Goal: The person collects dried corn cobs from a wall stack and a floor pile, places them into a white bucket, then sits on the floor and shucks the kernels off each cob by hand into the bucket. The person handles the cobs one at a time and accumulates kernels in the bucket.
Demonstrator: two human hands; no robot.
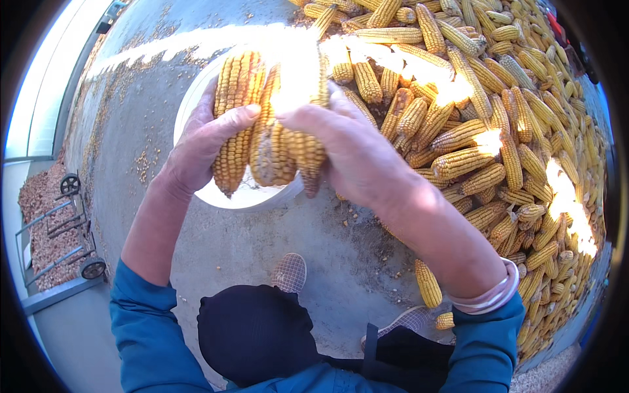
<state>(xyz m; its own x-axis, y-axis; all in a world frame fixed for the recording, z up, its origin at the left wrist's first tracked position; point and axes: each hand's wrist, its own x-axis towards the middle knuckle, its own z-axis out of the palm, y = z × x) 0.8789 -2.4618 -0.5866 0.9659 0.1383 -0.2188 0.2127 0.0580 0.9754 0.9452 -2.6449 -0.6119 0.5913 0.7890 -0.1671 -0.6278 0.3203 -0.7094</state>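
Several dried yellow ears of corn (237,123) are bunched upright between my two hands, above a round white bucket (216,196). My left hand (204,137) grips the bunch from the left, its thumb across the front of the outer ear. From the right, my right hand (344,142) closes around the other ears, one of which has a dark pointed tip. Strong sunlight washes out the upper part of the bunch. The ears and my hands hide most of the bucket's inside.
A large heap of corn ears (471,162) fills the right side. One loose ear (428,284) lies by my right shoe (408,322). At the left, a wheeled hand cart (73,226) stands by a reddish-brown pile (46,191). Loose kernels (143,164) are scattered on the concrete floor (236,240).
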